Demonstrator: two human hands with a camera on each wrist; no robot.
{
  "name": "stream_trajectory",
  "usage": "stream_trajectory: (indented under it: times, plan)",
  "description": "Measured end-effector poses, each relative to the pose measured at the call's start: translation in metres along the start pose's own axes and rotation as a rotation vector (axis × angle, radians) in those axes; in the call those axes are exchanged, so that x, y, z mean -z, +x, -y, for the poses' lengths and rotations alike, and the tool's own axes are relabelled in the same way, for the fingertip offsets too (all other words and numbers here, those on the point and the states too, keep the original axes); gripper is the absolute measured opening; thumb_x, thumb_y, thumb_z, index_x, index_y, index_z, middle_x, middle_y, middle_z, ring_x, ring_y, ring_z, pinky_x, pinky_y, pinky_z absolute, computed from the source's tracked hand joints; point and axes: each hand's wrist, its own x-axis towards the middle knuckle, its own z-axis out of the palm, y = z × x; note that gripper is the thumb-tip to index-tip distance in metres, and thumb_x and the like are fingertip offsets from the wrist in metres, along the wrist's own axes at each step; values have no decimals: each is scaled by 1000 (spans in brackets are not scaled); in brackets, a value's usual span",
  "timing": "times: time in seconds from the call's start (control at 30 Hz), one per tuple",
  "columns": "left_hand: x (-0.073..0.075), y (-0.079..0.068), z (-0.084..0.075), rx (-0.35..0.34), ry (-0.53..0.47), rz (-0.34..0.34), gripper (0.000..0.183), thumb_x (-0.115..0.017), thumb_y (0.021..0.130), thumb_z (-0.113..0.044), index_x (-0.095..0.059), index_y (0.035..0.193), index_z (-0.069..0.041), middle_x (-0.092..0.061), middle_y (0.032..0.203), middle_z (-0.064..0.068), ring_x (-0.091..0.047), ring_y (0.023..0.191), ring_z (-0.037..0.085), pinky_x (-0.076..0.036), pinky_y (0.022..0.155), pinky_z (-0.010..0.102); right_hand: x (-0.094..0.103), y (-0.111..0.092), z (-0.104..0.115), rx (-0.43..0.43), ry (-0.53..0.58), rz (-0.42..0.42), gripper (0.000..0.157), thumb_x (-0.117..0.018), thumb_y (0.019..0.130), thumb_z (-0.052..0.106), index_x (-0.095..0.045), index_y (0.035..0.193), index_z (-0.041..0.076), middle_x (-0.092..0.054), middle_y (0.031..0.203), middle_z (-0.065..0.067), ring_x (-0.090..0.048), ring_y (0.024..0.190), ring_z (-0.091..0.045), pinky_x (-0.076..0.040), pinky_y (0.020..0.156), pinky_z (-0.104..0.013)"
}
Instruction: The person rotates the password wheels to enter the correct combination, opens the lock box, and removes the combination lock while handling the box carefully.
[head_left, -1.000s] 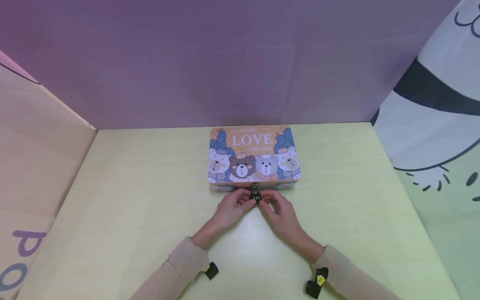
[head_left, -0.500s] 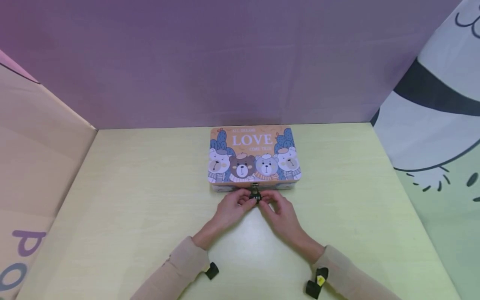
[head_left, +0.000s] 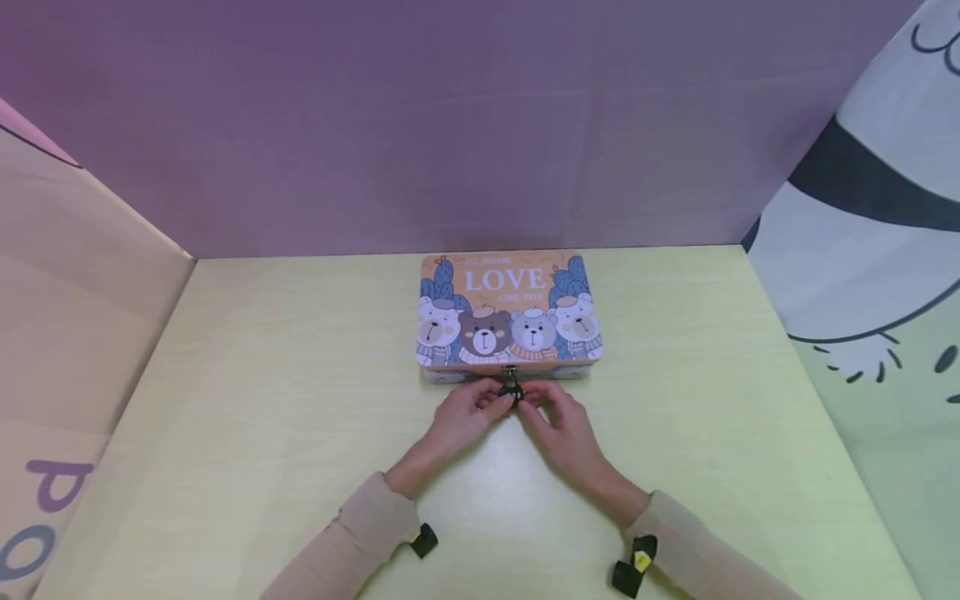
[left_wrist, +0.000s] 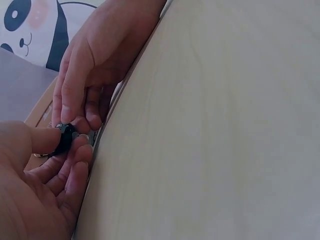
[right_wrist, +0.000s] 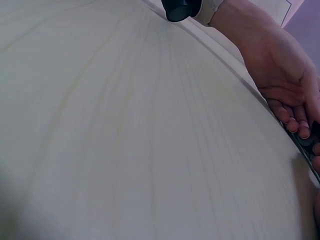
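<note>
A tin box [head_left: 510, 287] with bears and the word LOVE on its lid stands closed at the table's far side. From the metal clasp [head_left: 509, 370] on its front hangs a small black combination padlock [head_left: 512, 392]. My left hand [head_left: 463, 419] pinches the padlock between thumb and fingers from the left. On the other side my right hand [head_left: 564, 429] holds it with thumb and fingertips. The left wrist view shows the padlock [left_wrist: 63, 141] under the left thumb, the right fingers touching it. Its number wheels are too small to read. In the right wrist view, the padlock is mostly cut off.
The pale wooden table [head_left: 285, 375] extends around the box. Behind it rises a purple backdrop [head_left: 465, 125]. Printed panels flank the table, including a panda panel [head_left: 877, 250]. Dark wrist devices [head_left: 633, 567] sit by the sleeves.
The padlock looks slightly turned between the fingertips, its face less plainly shown than before. Both hands and the tin box stay in the same place.
</note>
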Motion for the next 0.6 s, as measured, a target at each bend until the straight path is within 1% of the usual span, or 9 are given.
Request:
stream_trajectory:
  times: [0.17,0.27,0.33,0.5,0.6]
  plan:
    - [0,0,1,-19,-6,0,21,-63,96,-31,-68,107,-14,-66,92,-3,-59,83,12,-49,80,34,0,0,0,-2,-7,-7,23,-64,95,11,-60,117,10,-65,105,-3,-61,100,-19,-48,102,-27]
    - [1,0,1,-24,-23,1,24,-64,95,-29,-66,111,-11,-66,94,-1,-60,85,12,-51,82,35,-1,0,1,-1,-15,-13,24,-64,94,6,-60,117,6,-66,104,-5,-61,99,-21,-48,102,-27]
    - [1,0,1,-22,-36,4,25,-65,95,-27,-65,112,-10,-66,96,0,-60,86,12,-52,84,34,-1,0,3,-3,-21,-20,24,-63,93,2,-59,117,3,-66,104,-8,-61,99,-22,-48,102,-30]
    - [2,-1,0,-3,-69,17,25,-68,92,-26,-65,111,-10,-66,97,-1,-60,88,13,-52,85,33,-2,0,24,-10,-22,-26,24,-61,92,-6,-59,116,-4,-66,103,-15,-61,98,-27,-49,102,-37]
    - [2,-2,-1,9,-83,20,25,-70,91,-26,-65,110,-11,-66,97,-2,-60,88,13,-52,86,33,-2,0,36,1,-19,-26,23,-61,92,-7,-58,115,-6,-65,103,-16,-61,98,-27,-50,101,-36]
